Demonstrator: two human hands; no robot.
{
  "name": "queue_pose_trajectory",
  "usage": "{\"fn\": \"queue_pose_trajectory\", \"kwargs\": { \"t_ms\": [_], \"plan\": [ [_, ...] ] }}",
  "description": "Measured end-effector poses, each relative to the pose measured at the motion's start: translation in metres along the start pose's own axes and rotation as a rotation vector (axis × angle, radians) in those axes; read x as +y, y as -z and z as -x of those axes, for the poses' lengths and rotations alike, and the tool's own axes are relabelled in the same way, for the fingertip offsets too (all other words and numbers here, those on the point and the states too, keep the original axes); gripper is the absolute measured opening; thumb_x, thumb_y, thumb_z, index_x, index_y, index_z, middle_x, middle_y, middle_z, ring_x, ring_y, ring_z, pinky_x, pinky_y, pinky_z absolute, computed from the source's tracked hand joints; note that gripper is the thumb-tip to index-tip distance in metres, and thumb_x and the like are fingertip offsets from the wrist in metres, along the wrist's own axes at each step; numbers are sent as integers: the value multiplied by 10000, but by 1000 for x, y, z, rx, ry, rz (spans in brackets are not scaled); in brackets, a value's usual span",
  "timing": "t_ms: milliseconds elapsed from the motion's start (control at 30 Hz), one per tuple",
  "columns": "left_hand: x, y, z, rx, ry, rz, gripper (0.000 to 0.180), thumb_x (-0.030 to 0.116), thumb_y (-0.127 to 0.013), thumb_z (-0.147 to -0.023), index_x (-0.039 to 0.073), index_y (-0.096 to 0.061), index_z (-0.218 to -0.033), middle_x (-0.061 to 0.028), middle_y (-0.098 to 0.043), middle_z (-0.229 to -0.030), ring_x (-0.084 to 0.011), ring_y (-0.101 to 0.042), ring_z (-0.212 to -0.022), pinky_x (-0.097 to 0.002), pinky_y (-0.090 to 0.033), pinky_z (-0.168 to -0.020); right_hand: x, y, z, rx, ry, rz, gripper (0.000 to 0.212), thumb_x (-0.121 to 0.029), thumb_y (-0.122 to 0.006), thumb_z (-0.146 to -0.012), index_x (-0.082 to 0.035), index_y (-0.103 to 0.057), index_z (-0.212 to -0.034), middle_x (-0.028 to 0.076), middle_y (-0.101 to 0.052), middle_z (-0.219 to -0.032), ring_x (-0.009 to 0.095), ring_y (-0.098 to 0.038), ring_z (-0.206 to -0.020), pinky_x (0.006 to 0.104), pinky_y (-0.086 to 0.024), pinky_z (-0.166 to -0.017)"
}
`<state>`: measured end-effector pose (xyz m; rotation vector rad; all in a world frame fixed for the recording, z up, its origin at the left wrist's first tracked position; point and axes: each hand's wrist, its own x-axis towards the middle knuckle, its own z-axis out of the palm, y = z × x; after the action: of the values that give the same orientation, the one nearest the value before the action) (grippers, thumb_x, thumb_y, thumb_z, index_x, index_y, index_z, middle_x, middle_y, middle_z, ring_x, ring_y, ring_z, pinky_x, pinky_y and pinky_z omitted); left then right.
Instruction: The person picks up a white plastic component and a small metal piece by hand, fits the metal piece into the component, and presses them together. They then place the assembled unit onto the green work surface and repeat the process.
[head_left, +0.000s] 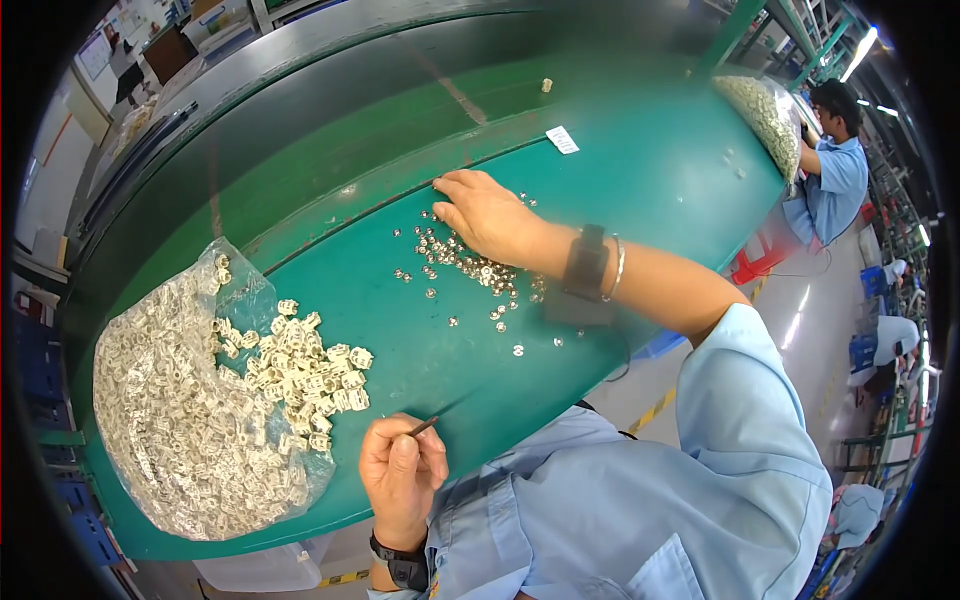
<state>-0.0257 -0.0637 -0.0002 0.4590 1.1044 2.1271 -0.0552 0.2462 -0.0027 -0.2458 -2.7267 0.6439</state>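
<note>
My left hand [402, 470] is closed around a thin dark rod [424, 427], whose tip sticks out to the upper right between thumb and fingers. Farther off, my right hand [485, 215] reaches palm down over the green table, fingers stretched left and thumb apart from them. Beneath and beside it lie scattered small round silver metal pieces [470, 264]. A pile of cream plastic parts [312, 375] spills from a clear plastic bag [170, 420], left of my left hand. Whether anything small touches my right fingertips is hard to make out.
The green tabletop [400, 350] meets a raised ledge and a darker green belt [300, 190] at the back. A white paper slip [562, 140] and one cream part [547, 86] lie there. At right, a co-worker [838, 165] is beside another filled bag [765, 120].
</note>
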Motion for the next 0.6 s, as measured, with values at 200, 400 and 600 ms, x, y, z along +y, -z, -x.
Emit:
{"fn": "queue_pose_trajectory", "kwargs": {
  "t_ms": [200, 400, 600],
  "plan": [
    [-2, -1, 2, 20, -23, -23, 240, 248, -536, -984, 11, -513, -954, -87, -555, -777, -101, -468, -461, -213, -354, -367, -16, -17, -2, -39, 117, 80, 408, -272, -483, -975, 20, -522, -1257, 188, -507, -1271, 346, -447, -1220, 407, -361, -1056],
    [1, 3, 4, -18, 11, 50, 212, 213, -543, -982, 4, -520, -961, -117, -592, -826, -113, -520, -534, -215, -400, -443, -53, 1, 17, -246, 202, -6, 376, -273, -534, -941, 5, -560, -1193, 157, -543, -1180, 323, -479, -1154, 414, -382, -1005],
    [-2, 2, 2, -18, 0, 35, 226, 225, -541, -983, 1, -518, -969, -113, -584, -817, -114, -510, -511, -216, -391, -414, -63, -42, -13, 51, 393, 227, 303, -266, -613, -868, -55, -591, -1085, 112, -565, -1068, 272, -514, -1049, 407, -402, -909]
  ]
}}
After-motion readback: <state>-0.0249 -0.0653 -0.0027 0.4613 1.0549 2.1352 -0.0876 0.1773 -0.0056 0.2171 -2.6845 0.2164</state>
